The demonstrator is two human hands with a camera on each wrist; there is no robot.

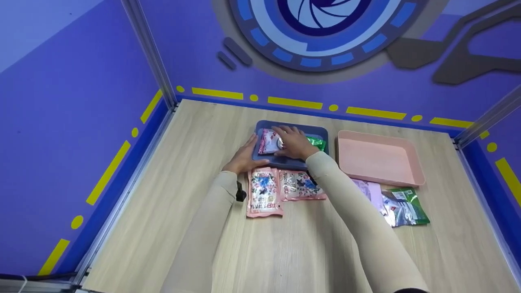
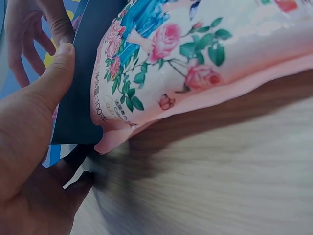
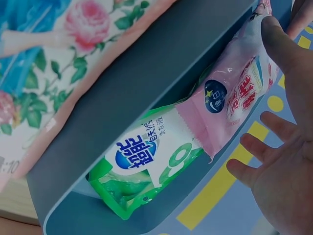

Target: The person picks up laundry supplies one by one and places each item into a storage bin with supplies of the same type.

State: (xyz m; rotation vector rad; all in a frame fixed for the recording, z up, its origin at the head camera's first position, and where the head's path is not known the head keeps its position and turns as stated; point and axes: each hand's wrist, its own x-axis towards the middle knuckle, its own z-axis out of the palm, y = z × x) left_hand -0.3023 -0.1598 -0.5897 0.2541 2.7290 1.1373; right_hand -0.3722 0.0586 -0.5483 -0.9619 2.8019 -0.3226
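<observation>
Observed left hand (image 1: 244, 158) against left edge of blue tray (image 1: 313, 131), with fingers extended. Noted pink packet (image 1: 269, 142) inside, at left. Found right hand (image 1: 295, 143) over packet, with fingers spread and thumb against it. Recorded green packet (image 1: 317, 143) adjoining, also inside; then pink tray (image 1: 378, 156) alongside.

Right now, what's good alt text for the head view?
A person's right hand is over packets in a blue tray, the left hand at its near left corner. Two pink packets lie in front; a pink tray stands to the right, more packets before it.
</observation>
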